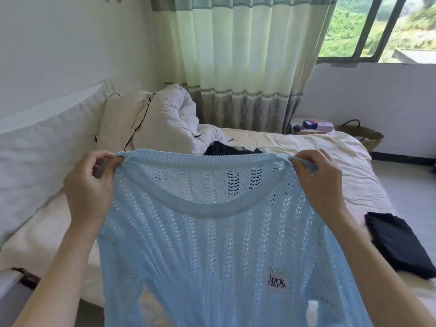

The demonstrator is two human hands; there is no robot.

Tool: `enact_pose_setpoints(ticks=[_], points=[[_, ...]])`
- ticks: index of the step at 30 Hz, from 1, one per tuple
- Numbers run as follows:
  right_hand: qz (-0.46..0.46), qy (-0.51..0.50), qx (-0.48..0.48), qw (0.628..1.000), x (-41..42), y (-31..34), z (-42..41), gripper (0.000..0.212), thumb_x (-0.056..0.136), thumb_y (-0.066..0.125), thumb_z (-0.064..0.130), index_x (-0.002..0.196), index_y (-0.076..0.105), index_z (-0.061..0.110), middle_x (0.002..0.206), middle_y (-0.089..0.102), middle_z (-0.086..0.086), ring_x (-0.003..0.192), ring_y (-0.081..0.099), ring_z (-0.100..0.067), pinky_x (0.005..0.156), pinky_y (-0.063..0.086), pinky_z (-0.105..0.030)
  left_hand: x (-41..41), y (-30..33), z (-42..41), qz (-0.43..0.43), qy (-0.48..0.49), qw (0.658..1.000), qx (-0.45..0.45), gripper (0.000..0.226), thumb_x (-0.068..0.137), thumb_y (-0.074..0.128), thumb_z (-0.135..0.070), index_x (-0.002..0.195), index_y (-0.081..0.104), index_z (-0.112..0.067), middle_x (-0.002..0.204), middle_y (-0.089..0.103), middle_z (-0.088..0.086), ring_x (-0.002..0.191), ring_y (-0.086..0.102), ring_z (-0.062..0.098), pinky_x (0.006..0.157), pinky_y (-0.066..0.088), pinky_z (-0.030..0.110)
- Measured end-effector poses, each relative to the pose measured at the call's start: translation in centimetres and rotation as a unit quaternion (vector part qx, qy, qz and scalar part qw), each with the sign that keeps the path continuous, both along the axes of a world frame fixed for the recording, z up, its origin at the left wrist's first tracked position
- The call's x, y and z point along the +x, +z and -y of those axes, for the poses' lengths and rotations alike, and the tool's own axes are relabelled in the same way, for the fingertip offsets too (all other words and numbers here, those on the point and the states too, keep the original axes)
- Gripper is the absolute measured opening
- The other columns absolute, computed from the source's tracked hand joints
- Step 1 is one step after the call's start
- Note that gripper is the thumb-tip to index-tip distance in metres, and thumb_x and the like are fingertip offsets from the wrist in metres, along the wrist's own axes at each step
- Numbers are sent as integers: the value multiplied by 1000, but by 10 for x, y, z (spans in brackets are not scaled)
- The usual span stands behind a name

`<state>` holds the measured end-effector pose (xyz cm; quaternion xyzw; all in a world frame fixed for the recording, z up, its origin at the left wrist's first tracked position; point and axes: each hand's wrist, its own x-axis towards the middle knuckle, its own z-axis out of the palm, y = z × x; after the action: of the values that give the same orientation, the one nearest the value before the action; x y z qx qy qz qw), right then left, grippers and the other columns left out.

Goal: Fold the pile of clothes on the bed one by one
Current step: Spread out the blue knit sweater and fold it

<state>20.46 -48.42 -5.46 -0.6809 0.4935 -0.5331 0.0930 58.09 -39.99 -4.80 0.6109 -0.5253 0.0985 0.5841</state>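
Observation:
A light blue open-knit sweater (212,244) hangs spread out in front of me, held up above the bed (330,161). My left hand (89,187) pinches its left shoulder and my right hand (323,182) pinches its right shoulder. A small pink label sits low on its right side. Behind the sweater's neckline a dark garment (226,151) lies on the bed, mostly hidden. A folded black garment (401,244) rests at the bed's right edge.
A rumpled white duvet (174,119) and pillows (47,142) fill the head of the bed at left. Curtains (236,62) and a window are behind. A woven basket (363,135) and a low stand with small items (313,126) sit past the bed on the floor.

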Motion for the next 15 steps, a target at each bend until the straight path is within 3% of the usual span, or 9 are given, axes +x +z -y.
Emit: enact_pose_setpoints(ticks=[5,8,10,15], points=[[-31,3,55,998,32,-71,106,8,85,67,11,90,67,4,87,56,2,80,52,-16,72,38,-27,36,-50,94,68,13,995,73,13,87,66,-27,90,65,-15,71,56,-18,70,51,-13,64,35,6],[-44,9,113,993,56,-131,187,7,85,67,10,89,67,3,89,62,-6,80,52,-16,72,34,-21,58,-94,172,99,47,983,147,12,86,66,-28,90,64,-18,76,62,1,69,53,10,63,39,26],[-44,13,168,985,76,-178,240,7,85,67,10,89,67,4,89,62,-8,80,53,-17,71,32,-19,72,-133,225,131,56,967,213,12,87,66,-27,90,64,-15,78,64,6,70,55,26,62,37,29],[-24,12,288,957,123,-286,341,5,88,65,20,87,64,15,94,64,-6,88,58,-20,82,45,-31,107,-237,322,119,68,935,327,18,90,62,-29,94,63,-12,86,63,6,76,53,29,64,32,30]])
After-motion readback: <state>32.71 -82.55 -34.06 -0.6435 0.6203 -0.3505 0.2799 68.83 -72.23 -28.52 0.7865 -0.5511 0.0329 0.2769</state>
